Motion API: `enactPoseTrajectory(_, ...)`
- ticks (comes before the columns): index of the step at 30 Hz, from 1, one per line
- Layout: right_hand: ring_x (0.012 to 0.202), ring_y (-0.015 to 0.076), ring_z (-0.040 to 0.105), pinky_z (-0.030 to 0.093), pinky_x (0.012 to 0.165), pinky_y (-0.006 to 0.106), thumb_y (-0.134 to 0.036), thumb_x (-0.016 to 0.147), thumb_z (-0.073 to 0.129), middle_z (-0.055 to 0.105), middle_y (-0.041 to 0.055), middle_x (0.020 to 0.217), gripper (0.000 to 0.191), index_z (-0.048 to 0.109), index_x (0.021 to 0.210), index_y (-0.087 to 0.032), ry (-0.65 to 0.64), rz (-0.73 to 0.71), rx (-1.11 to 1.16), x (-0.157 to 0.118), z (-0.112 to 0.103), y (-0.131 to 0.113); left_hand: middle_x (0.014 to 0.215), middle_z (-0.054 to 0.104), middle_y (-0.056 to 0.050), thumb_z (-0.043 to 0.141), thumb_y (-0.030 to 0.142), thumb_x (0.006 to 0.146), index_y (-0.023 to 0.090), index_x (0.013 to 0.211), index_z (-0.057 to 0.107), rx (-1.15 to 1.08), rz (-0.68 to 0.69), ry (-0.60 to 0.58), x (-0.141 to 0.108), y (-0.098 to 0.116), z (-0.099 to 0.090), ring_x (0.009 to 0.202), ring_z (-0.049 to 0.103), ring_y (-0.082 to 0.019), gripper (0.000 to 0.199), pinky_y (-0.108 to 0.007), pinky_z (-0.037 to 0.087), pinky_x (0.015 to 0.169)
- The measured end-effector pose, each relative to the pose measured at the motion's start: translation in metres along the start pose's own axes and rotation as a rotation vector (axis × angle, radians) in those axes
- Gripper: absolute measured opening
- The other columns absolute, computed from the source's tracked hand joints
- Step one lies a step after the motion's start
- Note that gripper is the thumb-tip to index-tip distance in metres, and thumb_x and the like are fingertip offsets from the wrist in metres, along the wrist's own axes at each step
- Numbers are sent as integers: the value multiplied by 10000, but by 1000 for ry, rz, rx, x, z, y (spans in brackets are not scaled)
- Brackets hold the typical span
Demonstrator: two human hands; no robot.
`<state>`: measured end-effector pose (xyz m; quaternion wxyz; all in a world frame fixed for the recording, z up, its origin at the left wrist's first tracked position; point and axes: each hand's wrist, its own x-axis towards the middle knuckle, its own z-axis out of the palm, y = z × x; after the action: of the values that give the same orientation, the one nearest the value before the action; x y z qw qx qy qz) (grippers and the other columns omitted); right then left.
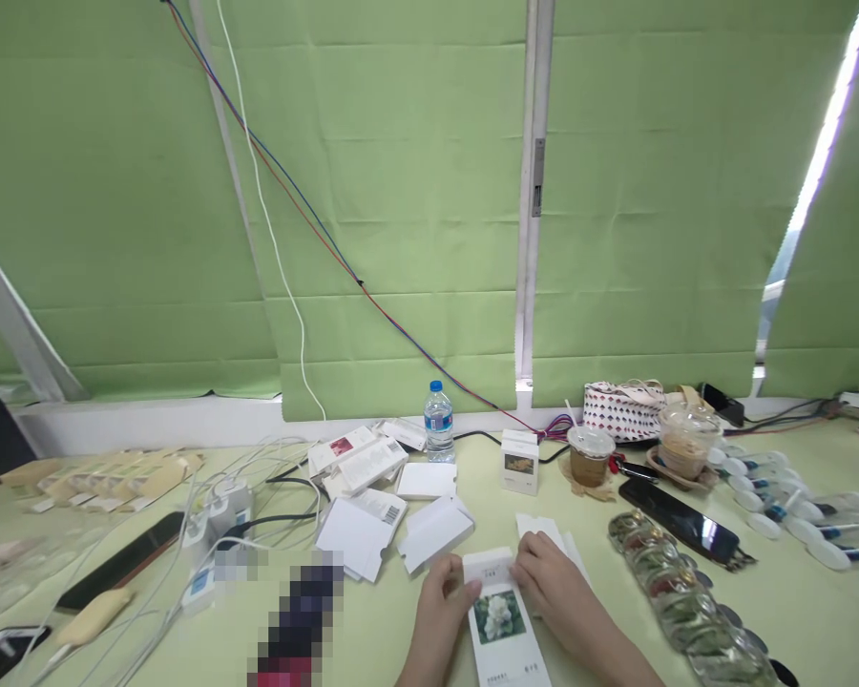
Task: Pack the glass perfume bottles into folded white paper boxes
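Observation:
A white paper box (508,658) with a picture of a white flower on its front lies flat and lengthwise before me at the bottom of the view. My left hand (440,611) grips its left edge, thumb on the front near the top. On the other side, my right hand (555,582) has its curled fingers at the upper right edge. Just behind that hand, more flat white boxes (536,525) are partly hidden. Left of my hands lie loose white boxes (436,530), several of them flattened and overlapping.
A water bottle (439,425) and an upright small white box (520,463) stand behind. Rightward are an iced drink cup (591,458), a phone (680,520), bagged items (687,601) and several white spoon-like pieces (794,506). White cables (258,534) tangle at left.

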<state>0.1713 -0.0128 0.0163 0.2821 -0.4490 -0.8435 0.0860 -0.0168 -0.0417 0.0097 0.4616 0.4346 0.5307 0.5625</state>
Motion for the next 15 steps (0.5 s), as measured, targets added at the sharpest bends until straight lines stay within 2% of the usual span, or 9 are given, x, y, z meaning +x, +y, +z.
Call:
enactPoseTrajectory(5, 844, 214, 574, 449, 752, 326, -224, 952, 440, 612, 47, 839, 292, 631, 733, -203, 8, 84, -81, 2, 6, 14, 893, 698, -32, 727, 394, 706, 206, 873, 605, -319, 7, -54, -9, 19, 3, 819, 669, -226, 280, -305, 508, 729)
enactPoseTrajectory(8, 860, 270, 565, 439, 779, 402, -209, 919, 473, 615, 99, 831, 281, 650, 704, -174, 35, 156, -140, 2, 7, 16, 934, 684, -15, 729, 397, 717, 231, 967, 577, -393, -7, -28, -6, 20, 0, 811, 669, -202, 336, -284, 519, 709)
enactPoseTrajectory(10, 871, 285, 558, 433, 788, 430, -186, 924, 420, 610, 124, 849, 306, 655, 730, -160, 58, 188, -157, 3, 5, 14, 936, 678, 0, 719, 411, 730, 252, 992, 551, -405, -8, -13, -4, 17, -2, 834, 665, -197, 350, -279, 520, 723)
enactPoseTrajectory(12, 906, 255, 560, 444, 811, 399, -203, 954, 343, 600, 116, 940, 322, 654, 878, -171, 94, 160, -17, 3, 1, 9, 941, 671, 7, 702, 432, 746, 261, 997, 534, -378, 14, -4, -3, 16, -3, 881, 655, -199, 347, -276, 515, 752)
enactPoseTrajectory(15, 953, 200, 574, 472, 825, 328, -370, 969, 351, 552, 78, 1105, 307, 569, 1144, -242, 111, 66, 456, 1, 0, -2, 928, 661, 8, 673, 482, 759, 253, 972, 530, -274, 56, 0, -7, 21, -2, 906, 645, -210, 344, -269, 508, 750)
